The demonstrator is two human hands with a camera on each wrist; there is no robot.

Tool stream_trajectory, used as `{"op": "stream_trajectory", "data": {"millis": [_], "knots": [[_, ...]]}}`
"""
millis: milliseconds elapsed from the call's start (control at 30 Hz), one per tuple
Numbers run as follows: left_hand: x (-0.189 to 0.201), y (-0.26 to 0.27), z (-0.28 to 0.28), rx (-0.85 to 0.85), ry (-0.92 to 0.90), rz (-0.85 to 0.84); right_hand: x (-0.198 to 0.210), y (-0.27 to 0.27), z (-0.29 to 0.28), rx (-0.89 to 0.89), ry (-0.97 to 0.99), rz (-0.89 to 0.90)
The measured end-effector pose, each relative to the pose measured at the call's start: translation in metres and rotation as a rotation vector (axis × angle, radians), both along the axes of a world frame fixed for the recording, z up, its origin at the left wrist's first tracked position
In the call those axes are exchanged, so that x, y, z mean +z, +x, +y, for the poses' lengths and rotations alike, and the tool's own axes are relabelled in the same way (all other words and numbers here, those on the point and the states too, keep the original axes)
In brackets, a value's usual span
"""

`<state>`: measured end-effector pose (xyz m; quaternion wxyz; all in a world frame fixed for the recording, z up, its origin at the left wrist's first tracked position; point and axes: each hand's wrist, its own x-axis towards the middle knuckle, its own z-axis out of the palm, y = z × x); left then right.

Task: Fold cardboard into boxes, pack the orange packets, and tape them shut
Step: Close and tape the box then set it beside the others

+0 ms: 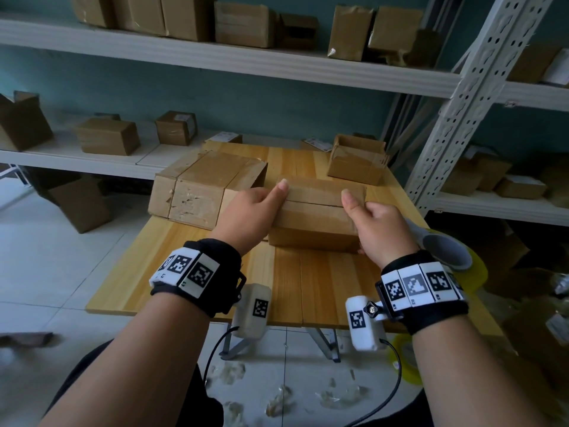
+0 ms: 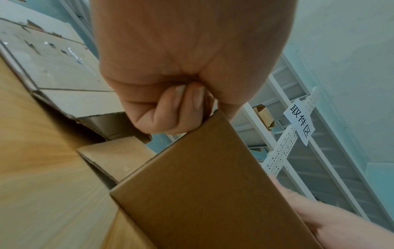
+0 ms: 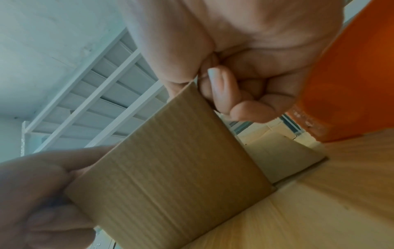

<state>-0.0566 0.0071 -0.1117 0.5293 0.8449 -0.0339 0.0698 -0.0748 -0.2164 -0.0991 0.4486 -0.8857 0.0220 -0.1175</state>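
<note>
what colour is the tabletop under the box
Light yellowish wood grain, laid in planks; the tabletop shows best in the head view, under the box.

box (image 1: 317,211): brown | table (image 1: 323,285): pale wood grain | tape roll (image 3: 349,84): orange

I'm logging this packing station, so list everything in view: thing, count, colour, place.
small box: one, brown, table centre, flaps closed, held at both ends
large box: one, brown, table's left rear, on its side
taped box: one, brown, table's far right corner
tape roll: one, clear on a pale core, table's right edge
table: one, light wood
shelves: white, behind and right, holding many brown boxes
floor scraps: several, clear, under the table
left hand: thumb on top of the small box, at its left end
right hand: thumb on top, at its right end
</note>
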Motion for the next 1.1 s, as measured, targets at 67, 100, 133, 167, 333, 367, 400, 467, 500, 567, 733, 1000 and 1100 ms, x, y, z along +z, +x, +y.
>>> {"op": "stream_trajectory", "data": {"millis": [67, 100, 133, 167, 333, 367, 400, 467, 500, 567, 733, 1000, 1100], "knots": [[-0.0019, 0.0013, -0.0003, 0.017, 0.024, -0.013, -0.0003, 0.0004, 0.0018, 0.009, 0.001, -0.021], [-0.0022, 0.0015, 0.0000, 0.023, 0.042, -0.034, -0.0011, 0.0005, 0.0026, 0.014, 0.007, -0.032], [-0.0014, 0.0013, 0.0003, 0.028, 0.055, -0.051, -0.0025, 0.0009, 0.0031, 0.019, 0.015, -0.040], [-0.0007, 0.0016, 0.0012, 0.026, 0.069, -0.059, -0.0037, 0.0011, 0.0038, 0.022, 0.020, -0.042], [0.0045, 0.0027, 0.0059, -0.023, 0.110, -0.055, -0.0055, 0.0023, 0.0034, -0.005, 0.028, 0.028], [0.0051, 0.0026, 0.0061, -0.032, 0.099, -0.055, -0.0054, 0.0022, 0.0027, -0.004, 0.032, 0.051], [0.0054, 0.0021, 0.0060, -0.037, 0.092, -0.056, -0.0051, 0.0012, 0.0021, 0.003, 0.025, 0.066], [0.0049, 0.0009, 0.0049, -0.035, 0.095, -0.065, -0.0046, -0.0004, 0.0017, 0.012, -0.025, 0.050], [0.0047, 0.0000, 0.0043, -0.030, 0.101, -0.071, -0.0042, -0.0009, 0.0019, 0.010, -0.040, 0.030], [0.0043, -0.0012, 0.0031, -0.018, 0.102, -0.083, -0.0035, -0.0005, 0.0025, 0.005, -0.034, -0.008], [-0.0004, -0.0012, 0.0007, 0.022, 0.023, -0.073, -0.0020, 0.0016, 0.0025, 0.043, -0.003, -0.030], [0.0041, -0.0014, 0.0034, 0.006, 0.130, -0.089, -0.0033, 0.0017, 0.0020, 0.013, 0.035, 0.041], [0.0031, -0.0018, 0.0030, 0.001, 0.104, -0.105, -0.0050, 0.0003, 0.0043, 0.001, 0.065, 0.083]]}}
